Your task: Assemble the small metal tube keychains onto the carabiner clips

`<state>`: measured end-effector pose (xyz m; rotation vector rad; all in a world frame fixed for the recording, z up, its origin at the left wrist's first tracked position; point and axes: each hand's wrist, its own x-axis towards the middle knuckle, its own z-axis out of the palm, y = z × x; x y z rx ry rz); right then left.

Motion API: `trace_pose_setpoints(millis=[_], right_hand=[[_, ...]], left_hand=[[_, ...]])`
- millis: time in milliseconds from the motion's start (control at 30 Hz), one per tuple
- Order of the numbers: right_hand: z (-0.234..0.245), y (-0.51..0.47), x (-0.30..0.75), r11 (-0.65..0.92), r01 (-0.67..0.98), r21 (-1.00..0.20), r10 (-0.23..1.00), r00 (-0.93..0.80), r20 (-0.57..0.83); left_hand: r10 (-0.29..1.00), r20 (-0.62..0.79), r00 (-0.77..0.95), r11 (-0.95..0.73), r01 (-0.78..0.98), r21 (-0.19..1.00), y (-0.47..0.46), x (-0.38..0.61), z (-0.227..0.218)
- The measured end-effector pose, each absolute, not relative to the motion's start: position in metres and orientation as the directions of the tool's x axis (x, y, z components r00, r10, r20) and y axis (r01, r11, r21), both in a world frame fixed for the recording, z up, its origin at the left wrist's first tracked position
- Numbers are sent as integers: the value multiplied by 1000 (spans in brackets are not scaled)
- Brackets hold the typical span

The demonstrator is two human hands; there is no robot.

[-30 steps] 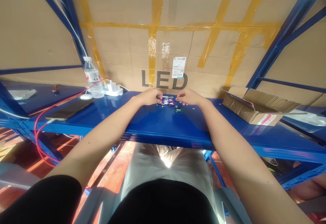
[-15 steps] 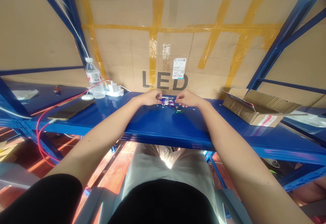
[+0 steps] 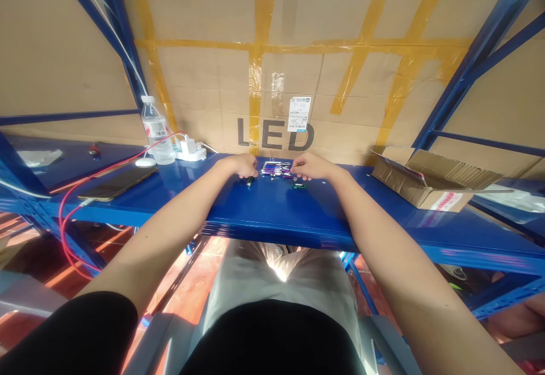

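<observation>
Small shiny metallic pieces (image 3: 276, 169), purple, blue and silver, lie side by side in a row on the blue tabletop; their kind is too small to make out. My left hand (image 3: 243, 165) is at the left of the row with fingers bent closed. Just below its fingertips shows a small dark green piece (image 3: 250, 182); whether the fingers grip it is unclear. My right hand (image 3: 313, 166) has its fingertips pinched at the row's right end, hiding what they hold. A green looped piece (image 3: 298, 184), like a carabiner, lies just below that hand.
A blue metal table (image 3: 281, 210) spans the view, backed by a large taped cardboard sheet (image 3: 204, 85). Left are a water bottle (image 3: 158, 136), power strip (image 3: 193, 154), phone (image 3: 119, 183) and red cable (image 3: 104, 173). An open cardboard box (image 3: 426, 184) stands right.
My left hand has shifted left, off the row's left end, and the small dark green piece now shows beneath it. My right hand stays at nearly the same spot.
</observation>
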<state>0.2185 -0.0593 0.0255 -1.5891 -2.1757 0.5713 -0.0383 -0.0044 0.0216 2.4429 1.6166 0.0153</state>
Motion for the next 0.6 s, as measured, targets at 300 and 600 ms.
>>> trace_pose_setpoints(millis=[300,600], right_hand=[[10,-47,210,486,773,-409,874,-435,216],[4,-54,192,513,822,-249,858,-482,177]], left_hand=[[722,206,660,-691,682,237,-13,-26,13],[677,190,711,-733,629,259,-9,-21,4]])
